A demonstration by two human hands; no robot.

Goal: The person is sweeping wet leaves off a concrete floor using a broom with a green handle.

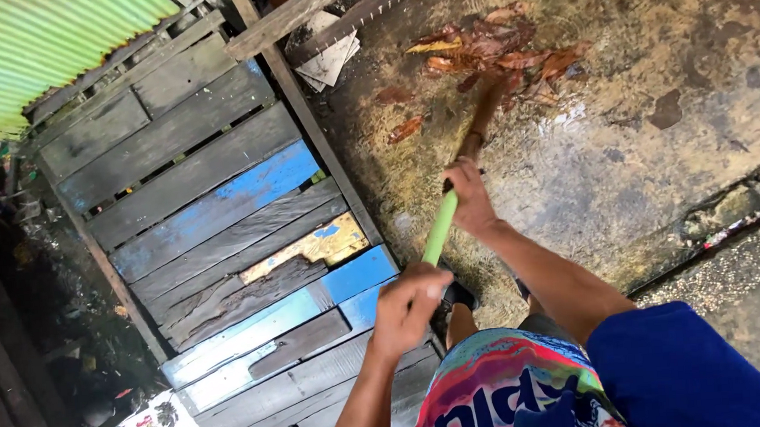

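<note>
I hold a broom with a green handle [440, 227] in both hands. My left hand [408, 307] grips the handle's near end. My right hand [469, 196] grips it further down, where the green gives way to brown. The brush end [489, 101] is blurred and rests against a pile of dry brown and red leaves [498, 52] on the stained concrete floor [653, 74]. One more leaf [404, 129] lies a little apart, left of the pile.
A wall of weathered grey and blue wooden planks [213, 215] runs along the left. Green corrugated sheeting [45, 49] is at top left. A crack [723, 210] crosses the concrete at right. Scrap paper [328, 57] lies by the planks. Dark clutter fills the far left.
</note>
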